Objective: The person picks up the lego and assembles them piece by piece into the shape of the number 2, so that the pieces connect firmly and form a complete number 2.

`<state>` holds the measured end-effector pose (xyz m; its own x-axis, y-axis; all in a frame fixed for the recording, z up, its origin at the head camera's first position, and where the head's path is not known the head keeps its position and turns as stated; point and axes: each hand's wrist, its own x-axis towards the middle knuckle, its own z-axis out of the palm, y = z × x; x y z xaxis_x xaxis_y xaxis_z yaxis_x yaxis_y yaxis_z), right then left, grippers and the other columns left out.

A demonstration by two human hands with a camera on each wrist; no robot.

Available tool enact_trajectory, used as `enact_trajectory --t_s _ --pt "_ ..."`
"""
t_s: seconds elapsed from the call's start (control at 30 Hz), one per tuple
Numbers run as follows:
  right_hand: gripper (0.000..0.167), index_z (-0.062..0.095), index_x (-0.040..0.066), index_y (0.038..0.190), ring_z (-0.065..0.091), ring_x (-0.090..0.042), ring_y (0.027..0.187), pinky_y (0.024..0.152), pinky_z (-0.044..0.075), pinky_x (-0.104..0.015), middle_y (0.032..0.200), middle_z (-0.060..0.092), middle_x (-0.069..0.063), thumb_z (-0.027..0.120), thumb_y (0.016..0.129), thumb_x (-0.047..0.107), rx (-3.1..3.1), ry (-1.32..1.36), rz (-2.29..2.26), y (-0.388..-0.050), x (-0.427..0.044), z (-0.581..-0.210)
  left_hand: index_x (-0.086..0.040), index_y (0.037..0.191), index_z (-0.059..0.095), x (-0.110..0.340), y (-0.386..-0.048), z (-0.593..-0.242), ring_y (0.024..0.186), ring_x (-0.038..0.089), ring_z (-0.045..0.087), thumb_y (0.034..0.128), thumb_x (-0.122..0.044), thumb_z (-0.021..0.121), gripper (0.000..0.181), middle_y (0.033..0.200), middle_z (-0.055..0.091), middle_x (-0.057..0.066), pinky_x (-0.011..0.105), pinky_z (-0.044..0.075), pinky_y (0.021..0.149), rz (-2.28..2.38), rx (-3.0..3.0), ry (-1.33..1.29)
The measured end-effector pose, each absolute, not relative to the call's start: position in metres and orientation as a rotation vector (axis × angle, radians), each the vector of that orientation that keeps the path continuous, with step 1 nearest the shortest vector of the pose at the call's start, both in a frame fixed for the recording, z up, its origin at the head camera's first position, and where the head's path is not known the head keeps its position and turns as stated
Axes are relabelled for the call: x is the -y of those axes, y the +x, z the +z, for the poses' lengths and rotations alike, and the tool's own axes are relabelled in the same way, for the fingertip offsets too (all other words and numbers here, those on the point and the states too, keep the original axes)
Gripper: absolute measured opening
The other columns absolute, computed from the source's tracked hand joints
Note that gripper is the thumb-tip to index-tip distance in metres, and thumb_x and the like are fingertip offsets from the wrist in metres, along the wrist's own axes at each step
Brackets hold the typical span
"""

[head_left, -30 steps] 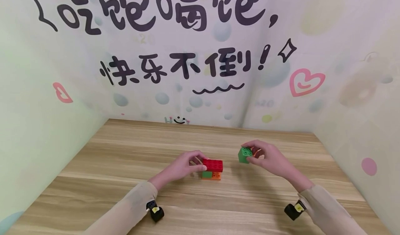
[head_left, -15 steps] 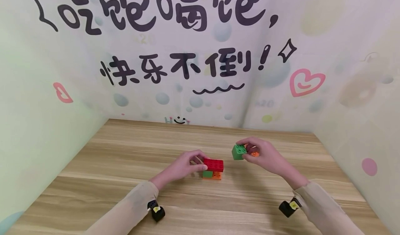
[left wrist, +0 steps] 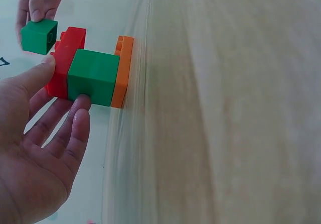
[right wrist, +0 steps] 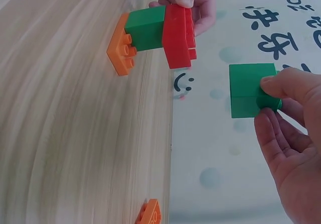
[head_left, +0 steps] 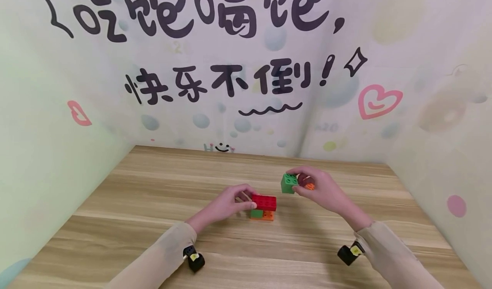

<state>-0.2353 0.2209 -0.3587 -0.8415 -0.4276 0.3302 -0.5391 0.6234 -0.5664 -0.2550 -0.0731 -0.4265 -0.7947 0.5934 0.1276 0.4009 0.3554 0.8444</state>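
Note:
A stack stands on the table: an orange plate (head_left: pixel 268 216) at the bottom, a green block (left wrist: pixel 94 77) on one end of it, and a red brick (head_left: pixel 264 202) on top. My left hand (head_left: pixel 229 201) grips the red brick from the left, thumb on its near side. Held up to the right of the stack, a separate green block (head_left: pixel 289 183) is pinched between the thumb and fingers of my right hand (head_left: pixel 320 190). The right wrist view shows this green block (right wrist: pixel 247 91) apart from the red brick (right wrist: pixel 176 35), its underside hidden from the head view.
Another orange piece (head_left: pixel 309 186) lies on the table behind the right hand, partly hidden; the right wrist view shows it (right wrist: pixel 150 212) at the bottom. The wooden table (head_left: pixel 173 165) meets a printed wall sheet (head_left: pixel 173 122) at its back edge.
My right hand has carried its green block leftward and slightly farther back, closer to the stack. The left hand keeps its grip on the red brick, nearly unmoved.

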Motion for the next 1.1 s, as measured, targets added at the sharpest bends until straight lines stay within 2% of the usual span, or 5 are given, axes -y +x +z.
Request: enact_trajectory --t_s 0.2,0.43,0.7,0.83,1.1 --pt "0.037 0.066 0.015 0.123 0.063 -0.012 0.085 0.077 0.058 -0.023 0.104 0.068 -0.002 0.074 0.087 0.008 2.644 0.806 1.044 -0.236 -0.214 -0.359 -0.014 0.118 0.066 0.073 -0.255 -0.427 0.093 0.018 0.066 0.0918 -0.024 0.071 0.028 0.105 0.072 0.008 0.030 0.056 0.071 1.413 -2.417 0.898" --pt "0.037 0.068 0.014 0.122 0.061 -0.017 0.087 0.072 0.056 -0.021 0.108 0.069 -0.003 0.076 0.086 0.008 2.605 0.826 1.040 -0.234 -0.207 -0.360 -0.014 0.117 0.067 0.073 -0.255 -0.427 0.092 0.018 0.067 0.0912 -0.022 0.071 0.027 0.104 0.072 0.009 0.030 0.056 0.071 1.418 -2.432 0.899" --pt "0.037 0.068 0.016 0.121 0.060 -0.014 0.088 0.072 0.056 -0.021 0.106 0.069 -0.001 0.077 0.085 0.012 2.601 0.811 1.040 -0.233 -0.201 -0.361 -0.014 0.115 0.067 0.072 -0.256 -0.429 0.092 0.018 0.067 0.0907 -0.023 0.072 0.027 0.105 0.072 0.008 0.027 0.055 0.071 1.435 -2.424 0.886" --pt "0.038 0.069 0.017 0.121 0.061 -0.015 0.087 0.072 0.055 -0.021 0.106 0.069 0.000 0.078 0.085 0.012 2.587 0.828 1.037 -0.233 -0.199 -0.363 -0.013 0.115 0.067 0.071 -0.256 -0.429 0.092 0.019 0.067 0.0908 -0.022 0.072 0.026 0.105 0.072 0.008 0.030 0.056 0.070 1.445 -2.414 0.886" --pt "0.038 0.069 0.018 0.121 0.063 -0.020 0.089 0.072 0.056 -0.027 0.107 0.070 0.001 0.078 0.084 0.012 2.563 0.857 1.041 -0.232 -0.194 -0.365 -0.014 0.115 0.067 0.072 -0.257 -0.430 0.092 0.018 0.067 0.0912 -0.022 0.072 0.026 0.107 0.072 0.008 0.029 0.056 0.071 1.435 -2.421 0.887"
